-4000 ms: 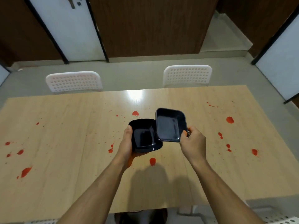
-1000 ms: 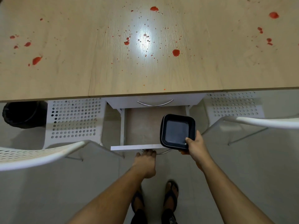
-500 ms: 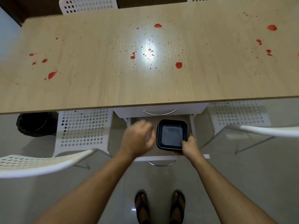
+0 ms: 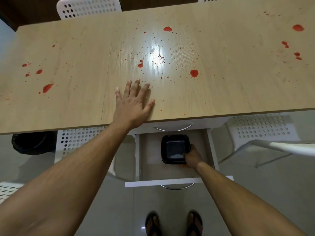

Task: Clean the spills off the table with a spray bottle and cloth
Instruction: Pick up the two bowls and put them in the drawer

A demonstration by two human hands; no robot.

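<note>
1. The left hand [image 4: 134, 101] lies flat with fingers spread on the table [image 4: 238, 86], near its front edge.
2. The red spills [image 4: 194, 73] lie just beyond and to both sides of it, the left hand nearer.
3. The right hand [image 4: 192, 157] grips a black container [image 4: 174, 148] inside the open drawer [image 4: 150, 150] below.
4. No spray bottle or cloth shows.

Head-worn camera looks steeply down over the table [image 4: 221, 92] edge.

Wood-grain table [image 4: 221, 86]; glossy black tray [image 4: 174, 149]
</note>
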